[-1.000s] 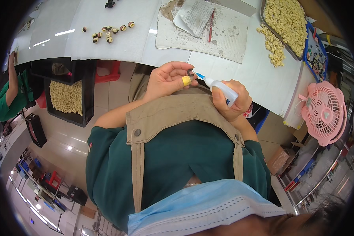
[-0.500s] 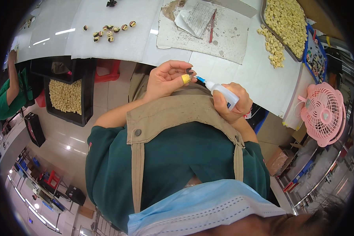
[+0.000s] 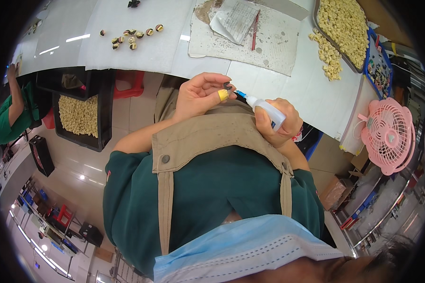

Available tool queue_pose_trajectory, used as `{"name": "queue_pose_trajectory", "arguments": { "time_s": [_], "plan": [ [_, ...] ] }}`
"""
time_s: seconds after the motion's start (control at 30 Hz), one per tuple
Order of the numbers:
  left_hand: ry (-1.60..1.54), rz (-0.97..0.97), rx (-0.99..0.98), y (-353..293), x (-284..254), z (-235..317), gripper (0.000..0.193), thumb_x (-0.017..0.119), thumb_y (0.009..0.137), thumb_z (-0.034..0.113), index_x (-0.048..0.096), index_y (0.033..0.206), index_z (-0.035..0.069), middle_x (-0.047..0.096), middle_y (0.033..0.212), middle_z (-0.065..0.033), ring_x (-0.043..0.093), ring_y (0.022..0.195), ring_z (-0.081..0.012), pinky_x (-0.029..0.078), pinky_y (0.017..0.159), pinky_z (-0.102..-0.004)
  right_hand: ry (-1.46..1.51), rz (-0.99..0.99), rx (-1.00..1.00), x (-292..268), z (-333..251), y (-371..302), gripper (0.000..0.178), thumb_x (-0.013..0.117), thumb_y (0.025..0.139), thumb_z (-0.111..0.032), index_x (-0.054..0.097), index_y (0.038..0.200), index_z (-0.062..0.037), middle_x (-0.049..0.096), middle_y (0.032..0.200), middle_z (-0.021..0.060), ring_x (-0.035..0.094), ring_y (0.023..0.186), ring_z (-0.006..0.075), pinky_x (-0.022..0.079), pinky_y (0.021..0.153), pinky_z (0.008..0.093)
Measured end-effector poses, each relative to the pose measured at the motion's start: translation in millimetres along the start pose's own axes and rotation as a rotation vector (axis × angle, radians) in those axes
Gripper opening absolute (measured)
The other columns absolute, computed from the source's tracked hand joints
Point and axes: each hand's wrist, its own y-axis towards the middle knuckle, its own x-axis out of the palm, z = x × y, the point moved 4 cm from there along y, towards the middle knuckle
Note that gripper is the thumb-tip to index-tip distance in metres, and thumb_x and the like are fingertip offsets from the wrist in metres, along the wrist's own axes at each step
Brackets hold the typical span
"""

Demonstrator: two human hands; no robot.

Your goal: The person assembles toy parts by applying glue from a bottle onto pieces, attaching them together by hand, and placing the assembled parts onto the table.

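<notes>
My left hand (image 3: 197, 96) is raised in front of my apron by the table edge, its thumb and fingers pinching a small black piece (image 3: 228, 86). Something yellow (image 3: 223, 95) sits at the thumb's tip; it looks like a wrap. In my right hand (image 3: 288, 123) is a white squeeze bottle (image 3: 264, 109), tilted with its blue-tipped nozzle (image 3: 241, 94) toward the black piece. The nozzle's end is right beside the piece; whether they touch I cannot tell.
Several small striped balls (image 3: 133, 35) lie on the white table (image 3: 104, 54). A stained board (image 3: 274, 61) bears papers and a red pen (image 3: 255, 33). At right are a tray of yellow pieces (image 3: 342, 28), a blue tray (image 3: 380, 70) and a pink fan (image 3: 387, 137). A co-worker's arm (image 3: 16, 94) is far left.
My hands stay almost still, with the bottle's nozzle shifting very slightly at the black piece. At far left the co-worker's hand has moved a little.
</notes>
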Motion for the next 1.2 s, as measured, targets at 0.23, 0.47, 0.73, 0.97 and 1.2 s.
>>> {"name": "queue_pose_trajectory", "arguments": {
  "time_s": [0.23,0.47,0.73,0.97,1.2],
  "plan": [
    [-0.013,-0.007,-0.003,0.8,-1.0,-1.9,0.026,0.056,0.082,-0.005,0.052,0.108,-0.004,0.060,0.101,-0.0145,0.062,0.091,-0.0193,0.050,0.081,-0.0282,0.010,0.020,0.025,-1.3,2.3,-1.5,0.023,0.072,0.060,-0.007,0.056,0.077,-0.0034,0.055,0.060,0.0066,0.050,0.043,0.0160,0.040,0.041,0.0248],
    [-0.004,0.000,0.023,1.8,-2.7,-1.8,0.026,0.056,0.082,-0.005,0.053,0.108,-0.003,0.060,0.100,-0.0143,0.062,0.091,-0.0190,0.050,0.079,-0.0276,0.012,0.004,0.006,-0.4,5.5,-0.2,0.025,0.071,0.062,-0.005,0.055,0.080,-0.0026,0.056,0.061,0.0076,0.052,0.045,0.0155,0.041,0.043,0.0239],
    [0.001,0.082,-0.030,2.8,-5.8,-0.6,0.030,0.060,0.081,0.000,0.053,0.110,-0.003,0.062,0.097,-0.0127,0.063,0.086,-0.0192,0.050,0.069,-0.0239,0.246,0.196,0.492,2.9,71.3,46.4,0.029,0.067,0.081,-0.021,0.050,0.094,-0.0013,0.051,0.080,0.0020,0.048,0.071,0.0089,0.040,0.063,0.0213],
    [-0.020,0.098,-0.035,3.6,-6.3,8.3,0.031,0.062,0.080,0.003,0.054,0.110,-0.002,0.063,0.095,-0.0115,0.063,0.085,-0.0184,0.049,0.068,-0.0228,-0.258,0.045,0.239,8.1,91.2,66.9,0.032,0.065,0.079,-0.033,0.058,0.091,-0.0039,0.060,0.087,0.0107,0.056,0.075,0.0209,0.044,0.070,0.0310],
    [-0.020,0.089,-0.041,3.8,-8.2,7.3,0.031,0.063,0.080,0.004,0.054,0.110,-0.002,0.063,0.095,-0.0124,0.063,0.085,-0.0185,0.049,0.067,-0.0228,-0.603,0.123,0.084,-48.9,130.2,96.9,0.018,0.056,0.081,-0.011,0.061,0.099,-0.0072,0.062,0.088,0.0090,0.056,0.083,0.0260,0.043,0.074,0.0358]
  ]
}}
